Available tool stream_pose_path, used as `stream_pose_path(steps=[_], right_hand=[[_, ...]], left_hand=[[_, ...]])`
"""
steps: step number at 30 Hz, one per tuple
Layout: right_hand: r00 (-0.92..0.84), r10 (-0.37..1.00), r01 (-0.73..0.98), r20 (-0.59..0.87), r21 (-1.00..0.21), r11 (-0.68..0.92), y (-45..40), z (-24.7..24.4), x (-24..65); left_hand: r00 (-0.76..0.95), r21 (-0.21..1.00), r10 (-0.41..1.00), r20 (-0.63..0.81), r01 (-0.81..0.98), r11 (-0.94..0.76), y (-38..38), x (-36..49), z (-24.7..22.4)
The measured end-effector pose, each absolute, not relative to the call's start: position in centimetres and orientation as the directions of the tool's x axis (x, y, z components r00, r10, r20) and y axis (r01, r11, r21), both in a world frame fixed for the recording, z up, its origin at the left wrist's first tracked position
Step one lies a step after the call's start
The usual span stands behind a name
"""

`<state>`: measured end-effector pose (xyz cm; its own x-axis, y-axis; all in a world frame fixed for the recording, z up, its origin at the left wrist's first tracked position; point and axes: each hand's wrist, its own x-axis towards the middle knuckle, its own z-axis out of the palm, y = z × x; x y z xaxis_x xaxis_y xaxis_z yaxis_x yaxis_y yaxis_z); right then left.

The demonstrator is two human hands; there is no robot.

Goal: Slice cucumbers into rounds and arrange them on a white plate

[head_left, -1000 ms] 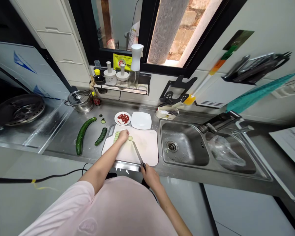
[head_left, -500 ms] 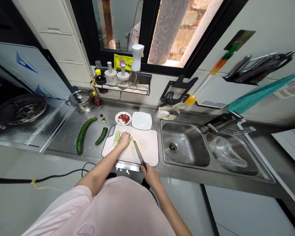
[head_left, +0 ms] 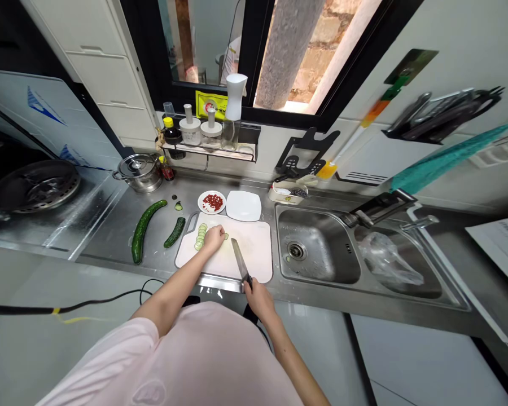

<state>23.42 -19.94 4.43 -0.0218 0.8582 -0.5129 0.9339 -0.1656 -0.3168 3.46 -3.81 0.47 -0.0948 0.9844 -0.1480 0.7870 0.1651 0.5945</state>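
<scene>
My right hand (head_left: 259, 299) is wrapped round the black handle of a kitchen knife (head_left: 239, 259), its blade lying over the white cutting board (head_left: 258, 242) and pointing away from me. Fingers curled, my left hand (head_left: 214, 239) rests on the board left of the blade. A pale green piece of cucumber (head_left: 226, 236) shows at its fingertips; the rest of what it holds is hidden under the hand. Beside that hand, on the left, runs an overlapping row of cucumber slices (head_left: 200, 237). A cut length of cucumber (head_left: 175, 232) lies on the counter left of the board.
A whole cucumber (head_left: 144, 231) and some trimmed ends (head_left: 178, 206) lie further left. Behind the board are a plate of chopped red pieces (head_left: 202, 204) and a white square plate (head_left: 244, 206). A sink (head_left: 322, 248) is on the right, a lidded pot (head_left: 140, 173) at the back left.
The knife has shifted slightly to the right, so its blade is a little further from my left hand. My left hand stays nearly in place over the cucumber.
</scene>
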Motion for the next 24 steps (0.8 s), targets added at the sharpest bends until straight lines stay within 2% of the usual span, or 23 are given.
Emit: stream_pose_path(steps=[6, 9, 14, 19, 24], right_hand=[[-0.018, 0.851, 0.938, -0.524, -0.303, -0.167, -19.8, 4.5, 23.4], [-0.022, 0.851, 0.94, -0.525, -0.302, -0.162, -19.8, 4.7, 23.5], [-0.019, 0.845, 0.938, -0.535, -0.303, -0.171, -19.7, 4.8, 23.5], [-0.018, 0.848, 0.937, -0.53, -0.305, -0.171, -19.6, 4.7, 23.5], [-0.016, 0.847, 0.938, -0.532, -0.301, -0.172, -19.6, 4.8, 23.5]], left_hand=[[-0.137, 0.797, 0.98, -0.145, 0.57, 0.198, -6.7, 3.1, 0.0], [-0.126, 0.851, 0.979, -0.157, 0.485, 0.199, -9.0, 2.5, -0.7], [-0.233, 0.84, 0.951, -0.202, 0.459, 0.291, -11.9, 0.1, -1.5], [-0.358, 0.832, 0.917, -0.175, 0.445, 0.332, -12.5, -2.9, -1.6], [-0.407, 0.801, 0.896, -0.176, 0.469, 0.371, -12.4, -4.4, -1.2]])
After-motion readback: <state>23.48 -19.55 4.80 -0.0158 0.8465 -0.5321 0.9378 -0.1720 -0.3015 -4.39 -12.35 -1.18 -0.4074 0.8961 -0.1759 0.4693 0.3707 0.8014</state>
